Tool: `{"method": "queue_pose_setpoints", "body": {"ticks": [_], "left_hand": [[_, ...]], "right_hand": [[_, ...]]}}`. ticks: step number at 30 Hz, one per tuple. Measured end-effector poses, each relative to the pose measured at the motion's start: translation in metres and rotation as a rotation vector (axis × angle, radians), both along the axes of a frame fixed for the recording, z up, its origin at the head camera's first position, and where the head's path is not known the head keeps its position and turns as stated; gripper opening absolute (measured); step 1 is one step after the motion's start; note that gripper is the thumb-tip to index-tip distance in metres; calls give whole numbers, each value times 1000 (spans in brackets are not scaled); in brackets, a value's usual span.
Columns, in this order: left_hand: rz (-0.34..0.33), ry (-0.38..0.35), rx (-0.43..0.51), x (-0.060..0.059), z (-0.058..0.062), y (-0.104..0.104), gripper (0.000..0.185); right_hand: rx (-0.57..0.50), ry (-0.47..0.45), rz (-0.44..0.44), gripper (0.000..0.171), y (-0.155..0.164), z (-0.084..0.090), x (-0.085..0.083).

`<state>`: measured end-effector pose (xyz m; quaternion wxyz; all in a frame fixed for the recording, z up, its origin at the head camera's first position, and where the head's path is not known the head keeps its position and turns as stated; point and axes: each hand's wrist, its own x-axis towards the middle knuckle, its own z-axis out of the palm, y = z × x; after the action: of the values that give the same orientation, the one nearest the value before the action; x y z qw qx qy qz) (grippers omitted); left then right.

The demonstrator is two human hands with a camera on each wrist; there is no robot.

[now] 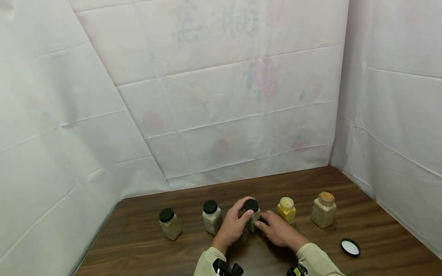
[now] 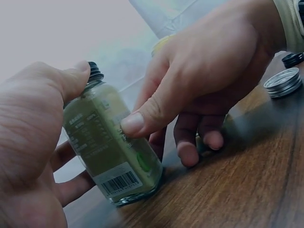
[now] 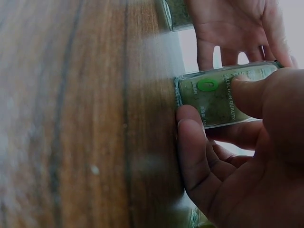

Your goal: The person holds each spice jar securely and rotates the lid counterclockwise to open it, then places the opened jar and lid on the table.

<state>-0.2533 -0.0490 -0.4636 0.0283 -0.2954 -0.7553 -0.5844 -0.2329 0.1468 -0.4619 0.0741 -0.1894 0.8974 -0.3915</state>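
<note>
At lower centre, an upright jar (image 1: 256, 216) is gripped high by the left hand (image 1: 232, 227), lower by the right hand (image 1: 278, 230).

A brown wooden table (image 1: 138, 253) bears a row of five glass jars. Taking the yellow jar (image 1: 286, 214) as landmark, a green jar (image 1: 255, 219) with a black cap is just left of it, its base at the wood. Farther left stand a pale jar (image 1: 212, 221) and, outermost, a black-capped jar (image 1: 172, 228). Right of it stands an uncapped jar (image 1: 323, 213); beyond that, nearer the person, lies a round black-rimmed lid (image 1: 350, 247), white inside up.
</note>
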Motion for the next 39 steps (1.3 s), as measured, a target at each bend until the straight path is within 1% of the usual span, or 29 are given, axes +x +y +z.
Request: {"method": "queue_pose_setpoints", "body": {"ticks": [3, 5, 13, 15, 18, 20, 23, 27, 31, 35, 39], "left_hand": [[21, 15, 10, 4, 4, 3, 38], [41, 21, 19, 5, 5, 5, 38], [120, 72, 47, 7, -3, 9, 35], [137, 70, 55, 6, -4, 11, 36], [148, 39, 75, 7, -4, 13, 36], [147, 2, 90, 7, -4, 13, 37], [125, -43, 117, 8, -4, 12, 37], [84, -78, 147, 7, -6, 10, 38], [63, -113, 164, 6, -6, 8, 41], [52, -128, 157, 7, -5, 5, 42], [47, -108, 154, 6, -5, 3, 42]], "right_hand": [[6, 10, -9, 28, 0, 0, 0], [10, 17, -14, 27, 0, 0, 0], [1, 32, 2, 22, -3, 0, 1], [5, 44, -2, 21, -4, 0, 1], [12, 41, -23, 20, -5, 0, 1], [7, 23, -35, 21, -4, 0, 0], [-10, -11, -44, 22, -3, -1, 0], [-17, -36, -41, 22, -1, -1, -1], [-15, -53, -30, 22, -1, 0, -2], [-22, -78, -31, 24, -1, 2, -1], [-48, -95, -34, 26, 0, 3, 1]]}}
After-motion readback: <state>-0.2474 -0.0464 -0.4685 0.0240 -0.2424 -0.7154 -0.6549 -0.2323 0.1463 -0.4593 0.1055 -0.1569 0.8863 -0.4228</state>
